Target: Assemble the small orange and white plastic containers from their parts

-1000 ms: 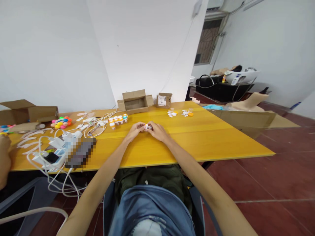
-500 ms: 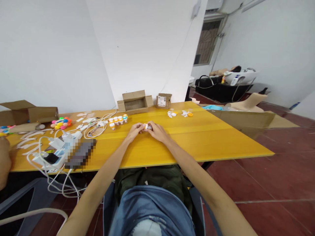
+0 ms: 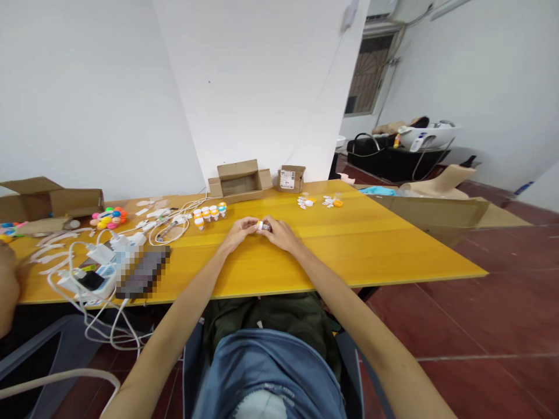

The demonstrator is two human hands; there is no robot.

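Over the middle of the table, both hands meet at a small clear container with a white-and-yellow cap (image 3: 261,226). My right hand (image 3: 280,234) is closed round its clear body, whose contents are too small to make out. My left hand (image 3: 239,232) has its fingers closed at the capped end. Left of my hands, several similar small containers with white, orange and teal caps (image 3: 209,213) stand grouped on the table. Beyond my right hand lie two little clusters of white pieces (image 3: 301,202) and orange parts (image 3: 338,203).
An open cardboard box (image 3: 239,184) and a smaller labelled box (image 3: 290,178) stand by the wall. A power strip (image 3: 126,247) with white cables and a blurred dark flat object (image 3: 146,271) are at the left. Colourful balls (image 3: 109,219) lie farther back. Another person's arm (image 3: 7,285) shows at the left edge.
The fingers of my left hand have shifted slightly at the capped end, and a little more of the container shows. The rest looks the same.
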